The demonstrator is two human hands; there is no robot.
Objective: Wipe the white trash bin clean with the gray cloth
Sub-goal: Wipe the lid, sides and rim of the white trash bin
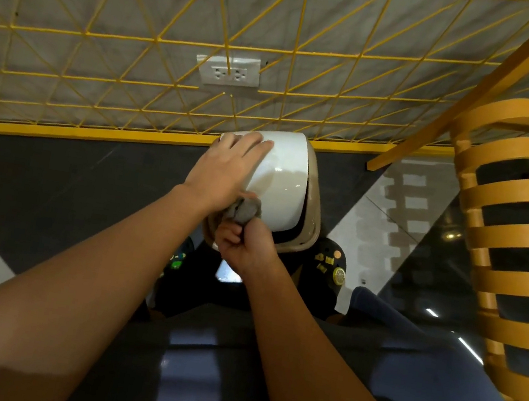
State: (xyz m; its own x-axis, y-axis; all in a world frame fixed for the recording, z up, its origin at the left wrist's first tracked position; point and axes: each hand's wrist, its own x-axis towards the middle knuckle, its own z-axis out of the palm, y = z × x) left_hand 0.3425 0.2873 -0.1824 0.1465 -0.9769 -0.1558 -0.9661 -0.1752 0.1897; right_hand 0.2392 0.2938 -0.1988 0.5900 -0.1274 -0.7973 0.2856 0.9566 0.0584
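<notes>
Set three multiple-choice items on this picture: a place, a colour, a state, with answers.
1. The left hand rests: A on the glossy white plastic trash bin; B on a shelf; C in a pocket.
2. The wall's wire grid is: A red; B yellow; C blue.
3. The right hand is: A idle; B pointing; C gripping the crumpled gray cloth.
Answers: A, fingers flat on the bin; B, yellow wires; C, fingers curled round cloth.

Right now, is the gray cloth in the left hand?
No, the right hand grips the bunched gray cloth against the white trash bin, while the left hand lies flat on the bin's side.
</notes>
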